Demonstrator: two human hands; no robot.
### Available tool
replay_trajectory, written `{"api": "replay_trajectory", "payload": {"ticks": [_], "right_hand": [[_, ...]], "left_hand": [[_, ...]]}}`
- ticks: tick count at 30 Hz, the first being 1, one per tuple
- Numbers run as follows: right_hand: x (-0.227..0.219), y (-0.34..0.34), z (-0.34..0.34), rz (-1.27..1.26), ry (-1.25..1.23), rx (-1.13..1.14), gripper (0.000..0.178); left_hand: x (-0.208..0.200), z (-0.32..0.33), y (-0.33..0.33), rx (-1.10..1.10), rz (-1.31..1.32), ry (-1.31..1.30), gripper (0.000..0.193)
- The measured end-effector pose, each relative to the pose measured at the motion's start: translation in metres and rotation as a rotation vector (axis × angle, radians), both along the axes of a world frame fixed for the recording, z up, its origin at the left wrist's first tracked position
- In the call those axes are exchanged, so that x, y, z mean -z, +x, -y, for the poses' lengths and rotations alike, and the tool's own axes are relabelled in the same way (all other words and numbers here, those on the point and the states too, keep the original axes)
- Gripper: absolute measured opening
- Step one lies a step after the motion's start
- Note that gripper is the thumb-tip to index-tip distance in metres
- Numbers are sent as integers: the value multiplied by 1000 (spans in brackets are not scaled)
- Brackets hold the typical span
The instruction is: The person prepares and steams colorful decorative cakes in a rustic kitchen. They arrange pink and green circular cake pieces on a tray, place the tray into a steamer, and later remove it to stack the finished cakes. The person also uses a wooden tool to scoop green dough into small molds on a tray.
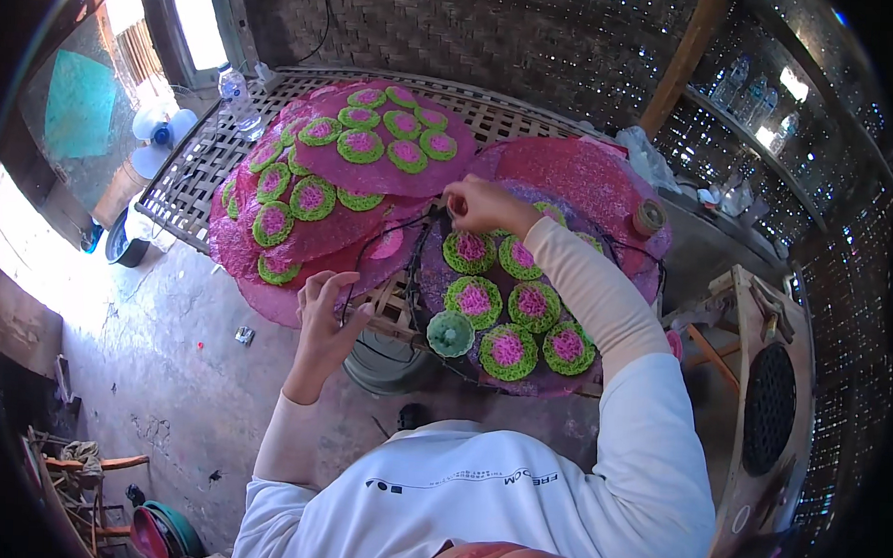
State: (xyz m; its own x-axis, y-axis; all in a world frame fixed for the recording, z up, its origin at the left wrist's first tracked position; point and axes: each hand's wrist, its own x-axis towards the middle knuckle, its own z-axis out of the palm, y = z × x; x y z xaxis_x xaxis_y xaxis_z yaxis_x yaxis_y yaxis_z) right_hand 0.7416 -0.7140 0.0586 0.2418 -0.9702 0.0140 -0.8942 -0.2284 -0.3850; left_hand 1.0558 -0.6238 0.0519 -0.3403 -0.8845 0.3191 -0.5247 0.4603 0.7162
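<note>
Discs [532, 307], green with pink centres, lie on a round purple sheet [430, 283], beyond and to the right of the fluted green cup [451, 333].

Left hand [325, 319], left of the cup: fingers spread and slightly bent, dark cord [377, 239] running close by them; cannot tell whether it is held. Right hand [490, 204], beyond the cup: fingers curled, thumb and forefinger drawn together near the cord; what they pinch, if anything, cannot be made out. Pink sheets [315, 243] bearing similar discs overlap beyond and left of the cup. Clear bottle [238, 100] stands farther that way on the slatted counter [189, 177].
</note>
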Motion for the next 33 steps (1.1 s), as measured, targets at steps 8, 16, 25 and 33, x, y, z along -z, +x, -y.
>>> {"api": "replay_trajectory", "payload": {"ticks": [8,16,25,33], "right_hand": [[-52,36,-59,681,52,-184,31],[-19,84,-186,-29,-162,-149,56],[-83,-43,-235,92,-155,389,59],[-38,-55,-269,-181,86,438,70]], "left_hand": [[10,19,-26,32,13,-34,41],[12,76,-85,53,142,-188,38],[24,91,-125,45,486,-196,39],[29,89,-136,28,498,-313,30]]}}
